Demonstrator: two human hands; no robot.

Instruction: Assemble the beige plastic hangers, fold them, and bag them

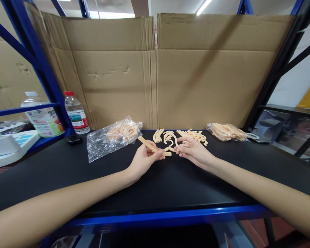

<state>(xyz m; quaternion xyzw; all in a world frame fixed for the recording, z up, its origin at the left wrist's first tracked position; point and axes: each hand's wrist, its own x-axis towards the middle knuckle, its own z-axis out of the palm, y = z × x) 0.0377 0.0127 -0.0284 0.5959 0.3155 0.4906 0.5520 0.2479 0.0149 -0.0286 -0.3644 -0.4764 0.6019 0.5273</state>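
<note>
My left hand (142, 160) is closed around long, straight beige strips (147, 143), which slant across the fingers. Close beside it, the fingertips of my right hand (196, 152) pinch a curved, hook-shaped beige piece (176, 138). The lower end of that piece comes near the strips; whether they touch I cannot tell. Just behind my hands lie several curved beige pieces (167, 133). To their left is a small row of slightly bent strips (158, 135). Past my right fingers sits a cluster of small wavy pieces (197, 135), with straight strips beside it.
A clear plastic bag (100, 146) with beige pieces lies left on the black table (155, 193); another filled bag (226, 132) lies right. A red-capped water bottle (76, 115) and a small black object (74, 138) are at far left. Cardboard (113, 79) walls the back.
</note>
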